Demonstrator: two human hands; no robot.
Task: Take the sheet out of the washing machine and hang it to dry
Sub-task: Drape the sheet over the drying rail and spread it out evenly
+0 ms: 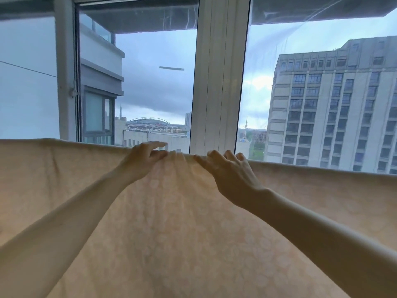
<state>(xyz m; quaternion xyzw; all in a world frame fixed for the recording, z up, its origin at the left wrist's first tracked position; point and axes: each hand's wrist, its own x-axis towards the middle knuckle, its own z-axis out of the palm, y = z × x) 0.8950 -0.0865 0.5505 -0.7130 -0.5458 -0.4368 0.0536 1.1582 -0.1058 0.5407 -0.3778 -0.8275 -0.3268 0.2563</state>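
We see the cream patterned sheet (193, 222) draped right across in front of the balcony window (219, 82), tower block (333, 104) outside, our left hand (146, 157) loose-fingered on its bunched top edge, right hand (228, 171) fingers hooked over it.

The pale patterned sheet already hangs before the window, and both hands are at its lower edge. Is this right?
No: the head view shows the left hand and the right hand at the upper edge of the pale patterned sheet, not the lower. It does hang before the window.
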